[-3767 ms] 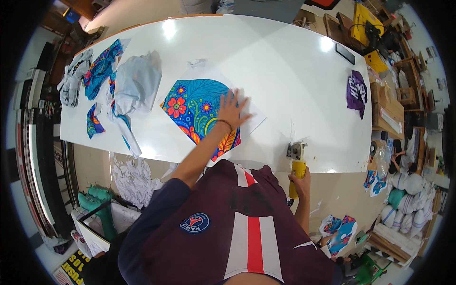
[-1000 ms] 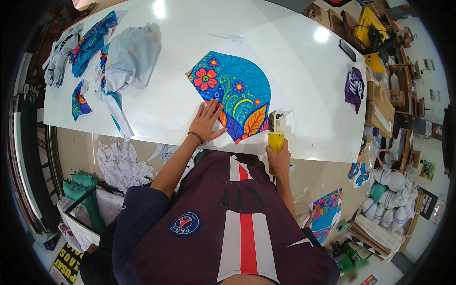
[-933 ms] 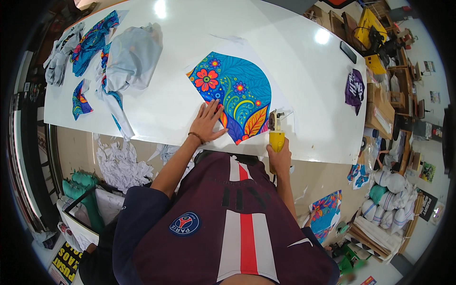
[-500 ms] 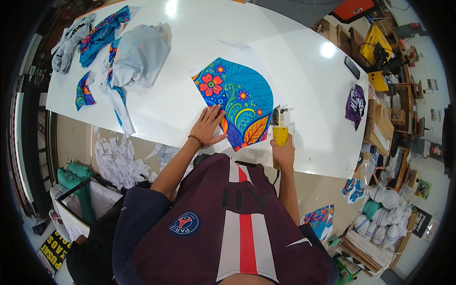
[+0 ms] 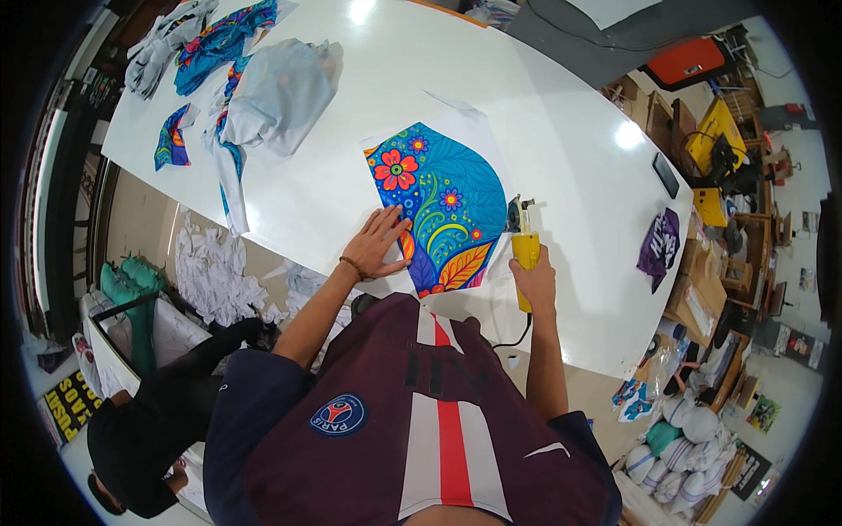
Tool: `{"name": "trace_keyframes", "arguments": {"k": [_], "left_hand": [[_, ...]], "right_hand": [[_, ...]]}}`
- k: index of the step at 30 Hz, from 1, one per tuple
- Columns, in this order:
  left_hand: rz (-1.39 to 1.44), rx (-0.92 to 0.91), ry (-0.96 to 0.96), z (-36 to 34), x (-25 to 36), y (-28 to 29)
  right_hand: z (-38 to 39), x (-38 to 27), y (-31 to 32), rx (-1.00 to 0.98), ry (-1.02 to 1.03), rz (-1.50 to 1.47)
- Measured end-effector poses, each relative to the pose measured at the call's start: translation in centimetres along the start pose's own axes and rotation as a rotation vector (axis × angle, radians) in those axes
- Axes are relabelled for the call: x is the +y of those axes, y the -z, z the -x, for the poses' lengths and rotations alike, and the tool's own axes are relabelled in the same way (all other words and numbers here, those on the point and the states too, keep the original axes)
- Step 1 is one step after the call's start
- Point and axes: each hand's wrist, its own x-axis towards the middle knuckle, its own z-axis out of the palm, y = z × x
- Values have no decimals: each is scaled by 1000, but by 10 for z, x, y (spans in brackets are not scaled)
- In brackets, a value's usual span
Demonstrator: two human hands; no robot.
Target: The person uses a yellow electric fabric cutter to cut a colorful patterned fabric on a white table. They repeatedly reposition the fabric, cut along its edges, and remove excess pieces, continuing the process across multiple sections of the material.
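Note:
A printed fabric piece [image 5: 438, 206], blue-teal with flowers and leaves, lies flat on the white table [image 5: 570, 263]. My left hand [image 5: 378, 244] rests on its lower left edge, fingers spread. On the other side, my right hand [image 5: 536, 279] grips a yellow electric fabric cutter [image 5: 526, 252] by its body. The cutter's round blade head [image 5: 516, 213] stands at the curved right edge of the fabric. White material [image 5: 469, 123] shows past the piece's upper right edge. A dark cord [image 5: 517, 337] trails from the cutter toward me.
Crumpled printed and white fabric [image 5: 281, 96] lies at the table's far left. A phone [image 5: 666, 175] and a purple cloth [image 5: 658, 250] sit near the right edge. White scraps [image 5: 215, 276] cover the floor at left. A person in black [image 5: 167, 421] is at lower left.
The view has shifted, so the table appears turned and lower. Along the fabric's right edge, the cutter has moved slightly away from me. More of the person in black shows.

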Motion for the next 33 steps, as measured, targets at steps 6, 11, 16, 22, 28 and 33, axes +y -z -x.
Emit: {"name": "trace_keyframes", "arguments": {"k": [6,11,16,22,28,33], "left_hand": [[-18,0,34,1,-1,-3],[-31,4,65,0,2,-1],[-25,11,74,-1,2,-1],[22,5,71,-1,-3,-5],[68,28,66,1,-5,-7],[90,25,69,-1,-5,-4]], "right_hand": [[-32,-6,19,-105,84,73],[-64,-13,31,-158,162,128],[-92,-32,45,-218,218,200],[-124,-57,54,-243,323,296],[-150,-88,63,-281,431,382],[-171,-111,59,-289,507,455]]}}
